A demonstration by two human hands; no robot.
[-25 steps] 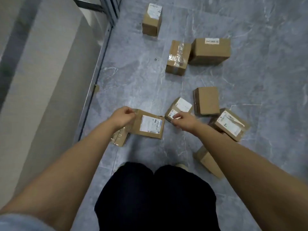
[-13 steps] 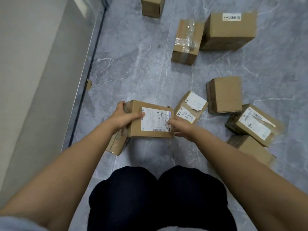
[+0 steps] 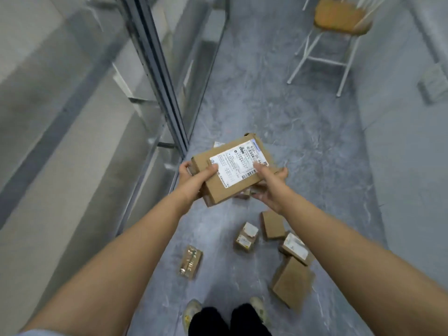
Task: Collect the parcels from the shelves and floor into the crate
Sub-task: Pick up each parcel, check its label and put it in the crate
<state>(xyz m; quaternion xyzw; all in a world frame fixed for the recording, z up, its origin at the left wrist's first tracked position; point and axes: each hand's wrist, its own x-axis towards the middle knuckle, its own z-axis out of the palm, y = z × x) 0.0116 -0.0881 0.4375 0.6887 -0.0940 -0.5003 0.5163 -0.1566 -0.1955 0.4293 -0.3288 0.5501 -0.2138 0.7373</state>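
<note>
Parcel [image 3: 238, 166] sat label-up, clamped end to end by left hand [image 3: 192, 180] and right hand [image 3: 269, 189], probably for a steady carry; boxes [image 3: 245, 237] lay at six o'clock.

A chair [image 3: 340, 16] with a tan wooden seat and thin white metal legs stands at the far right on the grey marbled floor [image 3: 303, 146]. A crossbar joins its legs. Nearer, at the right edge, a small grey boxy object [image 3: 434, 87] shows against a paler grey surface [image 3: 412, 178], too blurred to identify.
</note>
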